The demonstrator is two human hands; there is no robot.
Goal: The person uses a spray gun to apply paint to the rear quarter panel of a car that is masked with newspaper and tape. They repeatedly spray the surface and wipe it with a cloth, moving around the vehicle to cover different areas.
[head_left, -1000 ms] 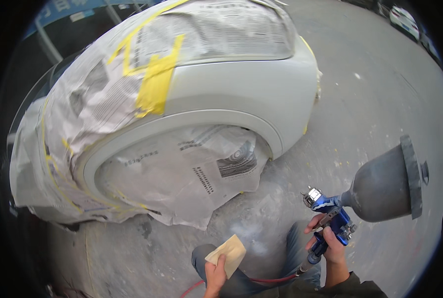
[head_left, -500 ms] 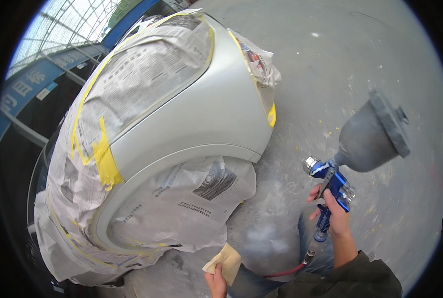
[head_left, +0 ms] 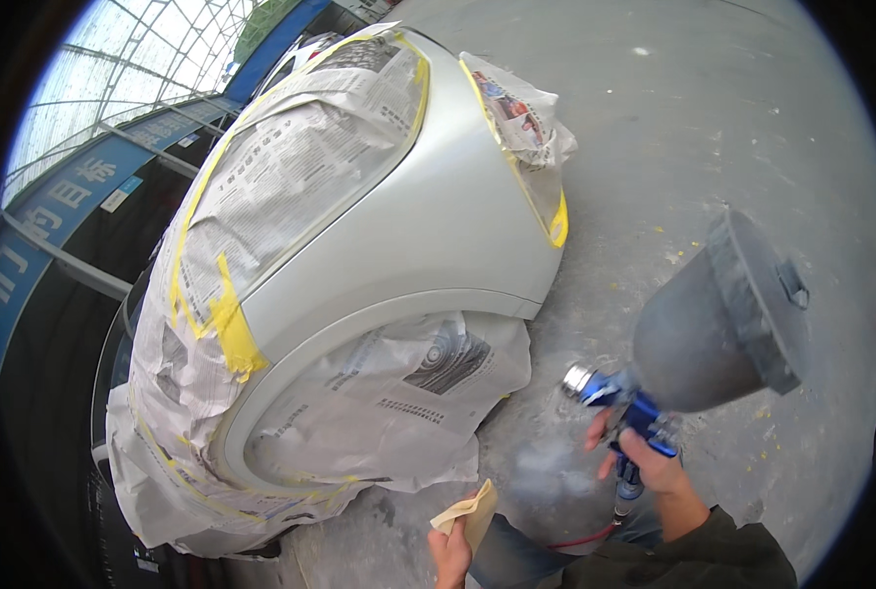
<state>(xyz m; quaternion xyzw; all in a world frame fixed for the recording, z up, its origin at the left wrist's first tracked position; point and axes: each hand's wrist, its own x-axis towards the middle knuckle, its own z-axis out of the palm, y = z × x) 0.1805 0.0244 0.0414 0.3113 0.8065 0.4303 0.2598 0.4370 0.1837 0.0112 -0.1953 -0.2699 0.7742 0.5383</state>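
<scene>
My right hand [head_left: 652, 469] is wrapped round the handle of a blue spray gun [head_left: 622, 398]. A large grey paint cup [head_left: 703, 324] sits on top of the gun, tilted to the right, and the silver nozzle [head_left: 577, 380] points left. From the handle's lower end runs a red air hose [head_left: 587, 538]. Low in the middle, my left hand [head_left: 450, 555] pinches a folded pale-yellow cloth [head_left: 472, 515]. Ahead on the left is a silver car's rear side panel [head_left: 438, 216], apart from the gun. Newspaper [head_left: 291, 177] and yellow tape [head_left: 234, 329] cover the areas round it.
Printed paper [head_left: 428, 402] covers the wheel below the arch. More masking paper [head_left: 521, 118] hangs at the panel's right edge. Grey concrete floor [head_left: 654, 147] with yellow specks lies to the right. A blue banner [head_left: 75, 206] and railing stand at the far left.
The spray gun has come lower and slightly left, its cup now looking larger. My left hand with the cloth has shifted a little right and down. The car sits slightly further right in view.
</scene>
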